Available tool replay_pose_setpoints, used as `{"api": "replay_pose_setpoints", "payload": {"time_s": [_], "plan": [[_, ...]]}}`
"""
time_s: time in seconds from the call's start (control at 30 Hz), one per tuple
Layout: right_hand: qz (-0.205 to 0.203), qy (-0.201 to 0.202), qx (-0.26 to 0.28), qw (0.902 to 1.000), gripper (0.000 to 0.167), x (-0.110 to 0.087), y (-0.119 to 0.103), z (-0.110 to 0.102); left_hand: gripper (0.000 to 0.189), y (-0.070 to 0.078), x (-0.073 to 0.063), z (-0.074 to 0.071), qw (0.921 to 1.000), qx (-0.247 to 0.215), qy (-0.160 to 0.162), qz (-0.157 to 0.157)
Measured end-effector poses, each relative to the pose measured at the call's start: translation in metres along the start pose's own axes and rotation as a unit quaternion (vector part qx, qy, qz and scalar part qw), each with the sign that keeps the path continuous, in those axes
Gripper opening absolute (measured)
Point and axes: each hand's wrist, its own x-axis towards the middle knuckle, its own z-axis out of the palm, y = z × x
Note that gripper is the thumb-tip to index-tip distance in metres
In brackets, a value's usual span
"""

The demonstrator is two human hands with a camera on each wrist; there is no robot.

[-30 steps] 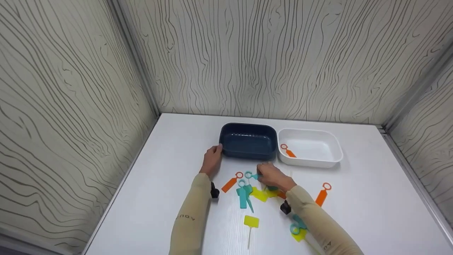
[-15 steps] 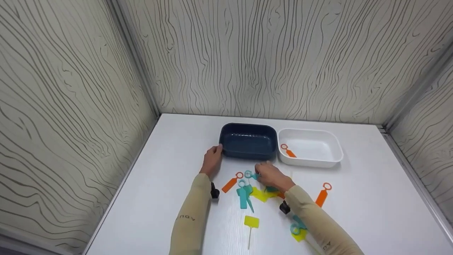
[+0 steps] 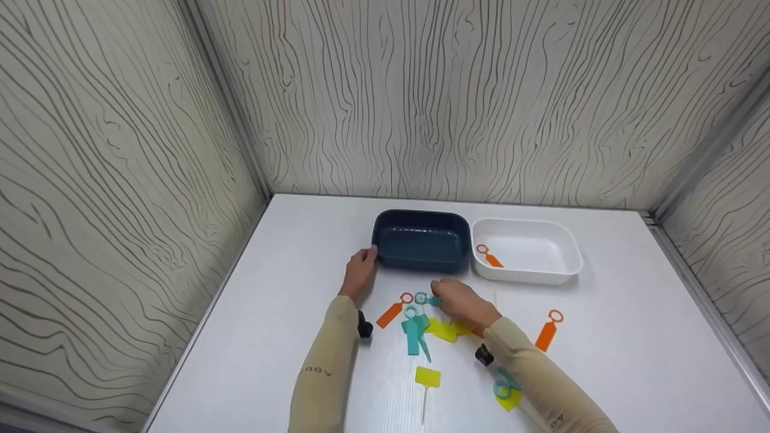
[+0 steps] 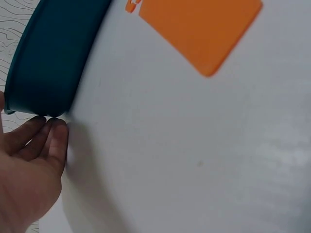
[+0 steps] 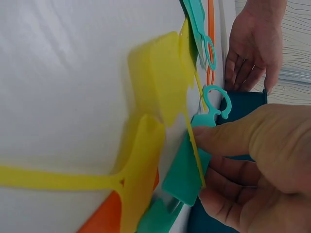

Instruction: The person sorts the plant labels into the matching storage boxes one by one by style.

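Observation:
In the head view, my left hand [image 3: 360, 273] is at the near left corner of a dark blue dish [image 3: 421, 264]. Its fingertips touch the outer wall and its thumb lies over the rim. My right hand [image 3: 463, 300] holds a teal ring-ended tag [image 5: 182, 167] between thumb and fingers, close above a loose pile. A thin yellow stem [image 5: 194, 145] crosses that tag, right beside the thumb. Yellow tags [image 5: 167, 73] spread below the hand, with part of an orange tag [image 5: 104, 216] under them. The forearm covers some of the pile.
A white dish [image 3: 529, 276] stands against the blue one, with an orange ring tag [image 3: 493, 260] inside. Teal tags [image 3: 412, 337], a yellow stemmed tag [image 3: 428, 376] and an orange tag [image 3: 546, 335] lie on the white table [image 3: 289, 240]. Patterned walls [image 3: 421, 120] enclose it.
My right hand has shifted slightly left and toward me, and the teal tag's ring has moved slightly left with it. My left hand stays at the blue dish.

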Motion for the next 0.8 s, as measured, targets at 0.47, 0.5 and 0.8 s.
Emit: {"api": "replay_pose_setpoints", "payload": {"time_s": [0.47,0.5,0.8], "plan": [[0.027,-0.011,0.037,0.9989,0.013,-0.007,-0.005,-0.012,0.06,0.001,0.0,0.001,0.9999,-0.011,-0.003,-0.003],[0.031,-0.012,0.04,0.9987,0.012,-0.007,-0.005,-0.013,0.06,0.0,0.0,0.001,1.0,-0.009,-0.002,-0.004],[0.015,0.024,0.025,0.9993,0.008,-0.009,0.002,-0.023,0.062,-0.003,0.002,0.0,1.0,-0.003,-0.001,0.007]]}}
